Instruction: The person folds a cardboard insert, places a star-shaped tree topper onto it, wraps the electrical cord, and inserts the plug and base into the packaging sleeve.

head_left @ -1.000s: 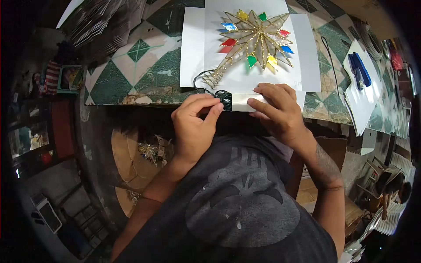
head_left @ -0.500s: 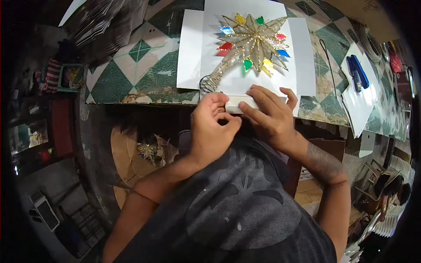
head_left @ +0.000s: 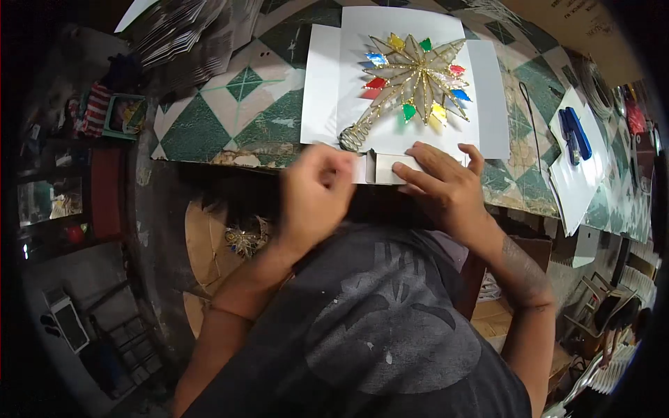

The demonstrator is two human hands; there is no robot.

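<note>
A star-shaped ornament [head_left: 420, 73] with gold glitter edges and coloured diamond tips lies on a white cardboard sheet [head_left: 322, 104]. Its coiled end points toward the table's front edge. Along that edge, a narrow white flap [head_left: 389, 168] of the cardboard is folded up. My right hand [head_left: 449, 180] grips this flap from its right side, with a finger or thumb across its face. My left hand [head_left: 317, 184], blurred by motion, is just left of the flap. Its fingers are curled in a pinch beside a small white end tab [head_left: 359, 169]; what is between them is hard to see.
A blue stapler [head_left: 575, 136] lies on white paper at the right, near a thin dark cord [head_left: 531, 118]. Stacked flat sheets [head_left: 188, 42] stand at the back left. Below the green-and-white tiled table [head_left: 202, 115], an open carton [head_left: 202, 244] holds another star ornament [head_left: 242, 240].
My left hand has moved left from the end of the flap, uncovering the white tab. My right hand keeps its hold. The whole view has shifted slightly.
</note>
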